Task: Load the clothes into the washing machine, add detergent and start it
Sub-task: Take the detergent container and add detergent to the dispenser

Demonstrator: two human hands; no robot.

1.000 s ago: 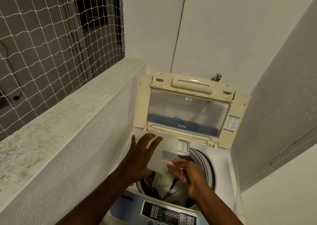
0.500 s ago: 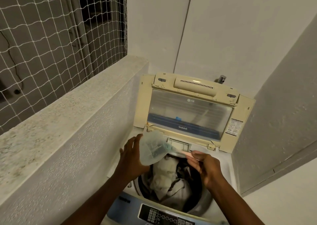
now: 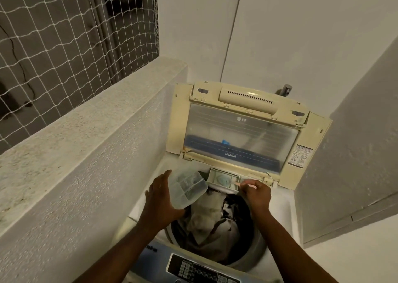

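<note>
The clothes point(image 3: 213, 222) lie piled in the drum of the washing machine point(image 3: 280, 222), pale fabric at centre, dark fabric toward 3 o'clock. At 12 o'clock of the drum, under the raised lid point(image 3: 243, 131), sits the detergent drawer point(image 3: 224, 179), open, with a bluish mass inside. My left hand point(image 3: 159, 203), at 9 o'clock of the drum, is wrapped around a translucent container point(image 3: 187, 188), tilted mouth-forward toward the drawer. My right hand point(image 3: 256, 194), at 2 o'clock, pinches a small pale stick-like item point(image 3: 238, 184) whose tip reaches the drawer; what it is I cannot tell. Risk, as I judge it: the tilted container may spill short of the drawer onto the clothes, since its mouth is not over the compartment. Both forearms reach forward over the control panel point(image 3: 202, 269), wrists bent downward.
</note>
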